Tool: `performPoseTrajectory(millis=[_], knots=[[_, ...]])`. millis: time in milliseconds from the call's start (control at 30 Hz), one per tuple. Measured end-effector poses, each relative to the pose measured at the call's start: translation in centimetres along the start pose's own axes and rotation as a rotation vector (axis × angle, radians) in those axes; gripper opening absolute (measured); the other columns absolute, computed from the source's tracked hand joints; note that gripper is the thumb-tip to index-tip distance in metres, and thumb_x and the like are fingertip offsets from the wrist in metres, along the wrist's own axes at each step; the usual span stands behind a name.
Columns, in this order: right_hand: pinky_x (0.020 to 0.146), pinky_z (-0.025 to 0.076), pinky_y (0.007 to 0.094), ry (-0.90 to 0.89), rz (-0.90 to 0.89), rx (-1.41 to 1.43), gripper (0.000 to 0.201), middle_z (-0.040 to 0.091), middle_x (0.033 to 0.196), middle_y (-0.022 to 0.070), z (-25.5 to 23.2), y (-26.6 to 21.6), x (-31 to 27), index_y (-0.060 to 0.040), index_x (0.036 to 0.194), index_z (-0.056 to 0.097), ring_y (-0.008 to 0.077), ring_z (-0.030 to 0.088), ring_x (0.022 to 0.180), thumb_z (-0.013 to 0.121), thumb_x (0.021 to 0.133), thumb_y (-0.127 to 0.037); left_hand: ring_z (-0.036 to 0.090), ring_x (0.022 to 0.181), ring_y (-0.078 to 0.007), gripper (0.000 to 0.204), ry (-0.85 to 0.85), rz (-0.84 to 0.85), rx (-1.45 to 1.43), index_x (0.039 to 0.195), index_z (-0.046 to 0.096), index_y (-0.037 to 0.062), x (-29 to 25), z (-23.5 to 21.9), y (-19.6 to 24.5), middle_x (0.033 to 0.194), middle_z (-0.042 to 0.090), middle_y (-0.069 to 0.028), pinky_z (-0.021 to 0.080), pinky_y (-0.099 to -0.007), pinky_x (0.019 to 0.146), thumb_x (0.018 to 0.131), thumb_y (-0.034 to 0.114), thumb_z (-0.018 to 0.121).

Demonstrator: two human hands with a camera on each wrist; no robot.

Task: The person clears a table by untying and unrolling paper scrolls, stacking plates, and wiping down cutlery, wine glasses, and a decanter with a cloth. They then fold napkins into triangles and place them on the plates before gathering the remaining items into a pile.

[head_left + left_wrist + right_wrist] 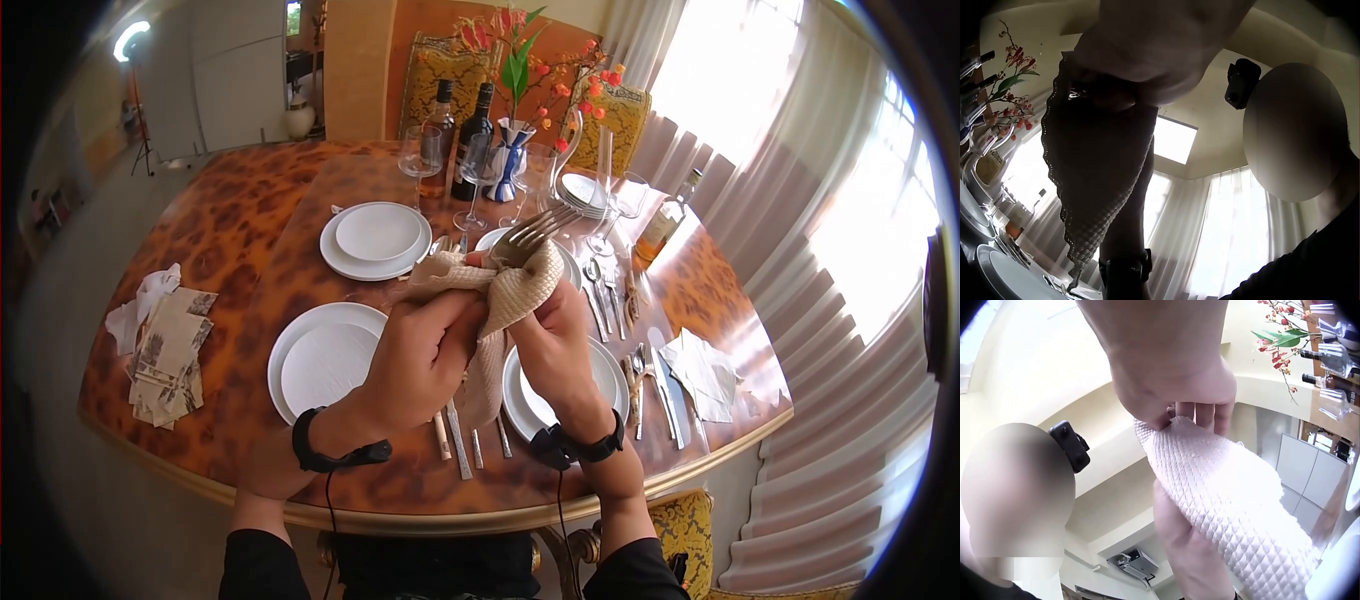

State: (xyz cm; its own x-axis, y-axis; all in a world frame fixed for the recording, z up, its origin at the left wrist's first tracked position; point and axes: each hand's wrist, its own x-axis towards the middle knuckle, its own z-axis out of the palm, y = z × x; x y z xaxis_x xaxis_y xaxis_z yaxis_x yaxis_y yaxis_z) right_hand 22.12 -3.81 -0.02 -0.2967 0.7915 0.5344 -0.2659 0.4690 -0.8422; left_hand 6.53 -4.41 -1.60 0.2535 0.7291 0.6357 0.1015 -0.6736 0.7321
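Cloth cream, diamond-grid weave. Fork silver. Tabletop glossy orange-brown, dark mottled blotches, gold edge. Plates plain white. Chair back yellow-gold, dark patterning. Vase blue and white. Flowers red to orange, leaves green. Curtains whitish. Sleeves black.

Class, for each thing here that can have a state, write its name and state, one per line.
Left hand, gripping the cloth
Right hand, gripping the cloth
Cloth, bunched around the fork, one end hanging
Fork, tines exposed
Plates, stacked
Cutlery, laid out
Bottles, upright
Wine glasses, upright
Flowers, standing in a vase
Curtains, hanging in folds
Lamp, lit
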Motion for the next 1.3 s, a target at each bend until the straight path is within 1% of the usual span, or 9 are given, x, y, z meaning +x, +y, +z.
performPoseTrajectory(millis=[33,67,300,367,400,567,767,1100,1300], knots=[[0.09,0.05,0.0274,-0.015,0.043,-0.055,0.032,0.062,0.123,0.0119,0.0,-0.1,-0.1,0.0075,0.128,0.052,0.0132,0.06,0.107,0.05,0.1,-0.008,0.063,0.069,-0.0324,0.015,0.074,0.169,0.096,0.103,0.063,-0.0023,0.2,0.4,-0.8,0.079,0.065,-0.0148,0.049,-0.0383,0.063,0.092,0.003,0.054],[0.093,0.05,0.0302,-0.07,-0.078,-0.017,0.03,0.063,0.12,0.0133,0.6,-0.3,-0.2,0.0073,0.126,0.051,0.0157,0.06,0.11,0.043,0.103,-0.01,0.064,0.075,-0.0383,0.018,0.148,0.337,0.192,0.104,0.064,-0.0024,0.4,0.6,-1.2,0.083,0.066,-0.0179,0.051,-0.0416,0.067,0.088,0.002,0.056],[0.092,0.05,0.0325,-0.004,-0.163,0.14,0.032,0.066,0.113,0.014,0.1,0.3,0.1,0.0057,0.115,0.055,0.0169,0.062,0.106,0.037,0.106,-0.02,0.064,0.067,-0.0333,0.01,0.039,0.258,0.391,0.094,0.066,-0.0016,-0.3,-1.1,2.3,0.075,0.064,-0.0162,0.05,-0.0386,0.06,0.087,0.002,0.059],[0.081,0.052,0.0297,0.017,-0.108,0.08,0.032,0.067,0.102,0.0108,-1.2,0.2,-0.2,0.0029,0.109,0.056,0.0138,0.064,0.092,0.039,0.106,-0.023,0.062,0.058,-0.0258,0.007,0.014,0.162,0.357,0.088,0.065,-0.0007,-0.8,-2.6,3.6,0.069,0.062,-0.0134,0.046,-0.0329,0.053,0.089,0.002,0.059],[0.068,0.049,0.0263,0.078,-0.12,-0.064,0.028,0.065,0.088,0.0056,-1.2,0.4,-0.2,0.0008,0.104,0.058,0.0103,0.06,0.076,0.04,0.106,-0.021,0.059,0.056,-0.0185,0.007,0.095,0.281,0.332,0.087,0.063,-0.0007,-0.9,-2.8,3.3,0.068,0.06,-0.0112,0.042,-0.0288,0.05,0.09,0.004,0.059],[0.056,0.042,0.0263,-0.014,-0.108,-0.314,0.022,0.06,0.071,0.005,0.5,-1.2,-1.0,0.0014,0.093,0.058,0.0086,0.053,0.064,0.046,0.101,-0.016,0.058,0.061,-0.0176,0.011,0.142,0.245,0.231,0.093,0.061,-0.0025,0.1,-2.2,3.4,0.073,0.059,-0.0103,0.042,-0.0308,0.053,0.088,0.008,0.061],[0.055,0.043,0.0287,-0.075,-0.11,-0.393,0.021,0.059,0.069,0.0068,0.4,-1.3,-0.9,0.0027,0.091,0.057,0.0093,0.052,0.063,0.049,0.099,-0.015,0.054,0.062,-0.0194,0.01,0.09,0.407,0.219,0.088,0.062,-0.0044,0.6,-2.1,2.1,0.075,0.056,-0.0108,0.042,-0.0303,0.053,0.089,0.006,0.061],[0.057,0.046,0.0361,-0.192,-0.066,-0.499,0.017,0.062,0.069,0.0168,0.7,-1.8,-0.9,0.0026,0.093,0.055,0.0305,0.062,0.06,0.052,0.096,-0.013,0.054,0.058,-0.0167,0.01,0.232,0.437,0.221,0.083,0.065,-0.0062,0.8,-3.0,2.3,0.075,0.059,-0.0103,0.04,-0.0273,0.052,0.089,0.001,0.062],[0.06,0.047,0.0429,-0.235,-0.077,-0.533,0.015,0.062,0.072,0.0213,1.0,-1.6,-0.7,0.0019,0.099,0.055,0.0417,0.062,0.066,0.051,0.095,-0.012,0.047,0.055,-0.0075,0.015,0.374,0.21,0.046,0.088,0.065,-0.006,0.4,-4.5,2.5,0.071,0.056,-0.0031,0.037,-0.0215,0.051,0.095,0.006,0.06]])
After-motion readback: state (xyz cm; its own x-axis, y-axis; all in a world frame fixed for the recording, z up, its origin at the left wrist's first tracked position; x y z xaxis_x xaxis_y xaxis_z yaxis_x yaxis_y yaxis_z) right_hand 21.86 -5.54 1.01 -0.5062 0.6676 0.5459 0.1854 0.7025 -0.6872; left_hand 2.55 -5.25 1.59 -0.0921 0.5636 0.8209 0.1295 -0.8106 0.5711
